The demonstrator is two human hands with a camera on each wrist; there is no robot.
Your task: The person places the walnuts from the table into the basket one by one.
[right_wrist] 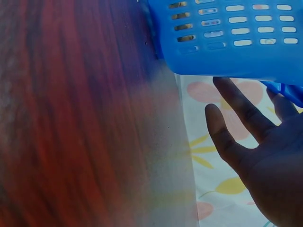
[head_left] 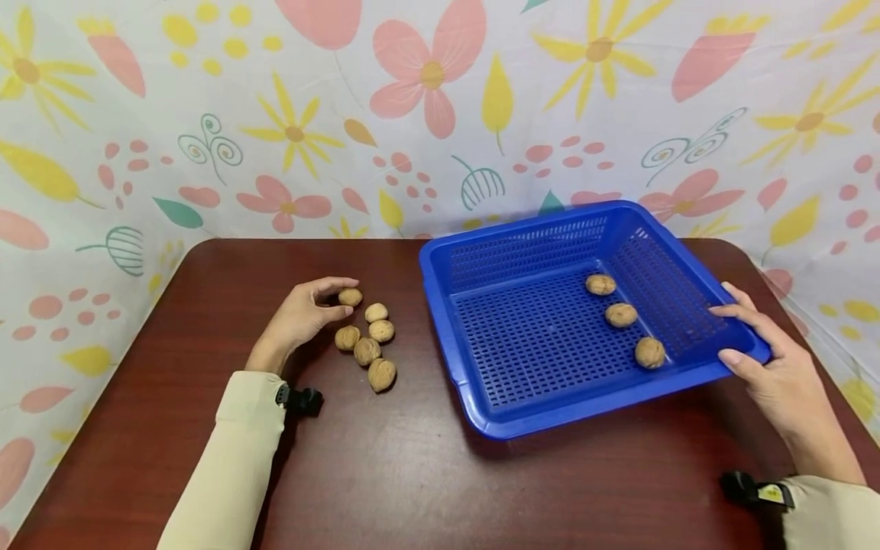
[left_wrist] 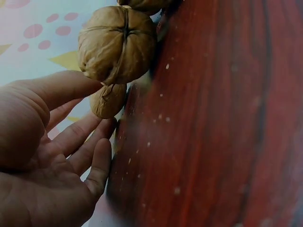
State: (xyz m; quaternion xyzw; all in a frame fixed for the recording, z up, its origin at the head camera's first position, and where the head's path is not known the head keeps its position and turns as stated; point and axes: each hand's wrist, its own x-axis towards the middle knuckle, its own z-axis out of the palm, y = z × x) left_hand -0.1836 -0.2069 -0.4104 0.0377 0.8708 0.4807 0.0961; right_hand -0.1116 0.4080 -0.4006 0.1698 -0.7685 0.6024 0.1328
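Observation:
My left hand [head_left: 302,315] is at the left of the table, thumb and fingers on either side of a walnut [head_left: 350,296]. In the left wrist view that walnut [left_wrist: 108,101] shows between the thumb tip and the fingers, partly behind a nearer walnut [left_wrist: 117,45]. Several more walnuts [head_left: 367,351] lie close by on its right. My right hand [head_left: 780,374] grips the near right corner of a blue plastic basket [head_left: 577,409], thumb over the rim and fingers at the side wall. Inside the basket, 3 walnuts [head_left: 622,315] lie along the right side.
The dark red-brown wooden table [head_left: 412,481] carries everything. Behind it hangs a white cloth [head_left: 440,168] printed with flowers and leaves. The basket stands right of the loose walnuts, reaching toward the table's back edge. Black straps with small devices [head_left: 302,400] sit at both wrists.

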